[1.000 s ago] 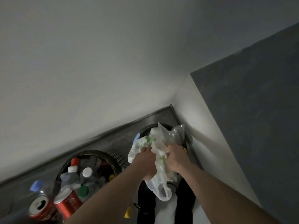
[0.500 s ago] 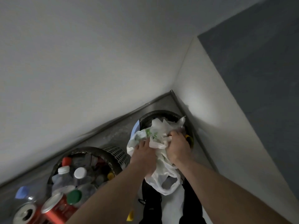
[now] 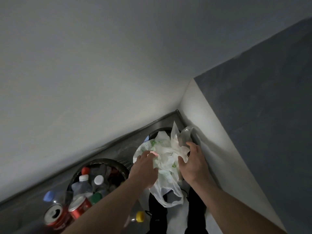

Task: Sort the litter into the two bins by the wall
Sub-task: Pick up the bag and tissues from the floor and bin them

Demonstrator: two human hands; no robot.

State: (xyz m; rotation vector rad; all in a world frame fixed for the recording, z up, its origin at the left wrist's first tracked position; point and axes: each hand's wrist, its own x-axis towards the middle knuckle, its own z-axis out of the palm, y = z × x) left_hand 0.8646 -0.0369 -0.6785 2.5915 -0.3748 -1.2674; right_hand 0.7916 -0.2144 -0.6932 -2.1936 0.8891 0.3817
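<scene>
Pressing down on a crumpled white plastic bag [image 3: 166, 156], I have both hands on it: my left hand [image 3: 146, 168] lies with fingers fairly straight on the bag's near-left side, and my right hand [image 3: 194, 163] cups its right side, fingers spread and loosely bent, not closed round it as far as I can tell. Beneath my palms the bag sits on top of the right bin [image 3: 157, 132], by the corner of the wall, with a handle loop hanging over the near rim. Left of my hands stands the mesh bin [image 3: 124, 163], filled with bottles [image 3: 82, 184]; two red cans [image 3: 67, 211] lie nearer me. I judge this step to be stuffing the bag in; next I need a firm downward push, tucking in the loose loop.
</scene>
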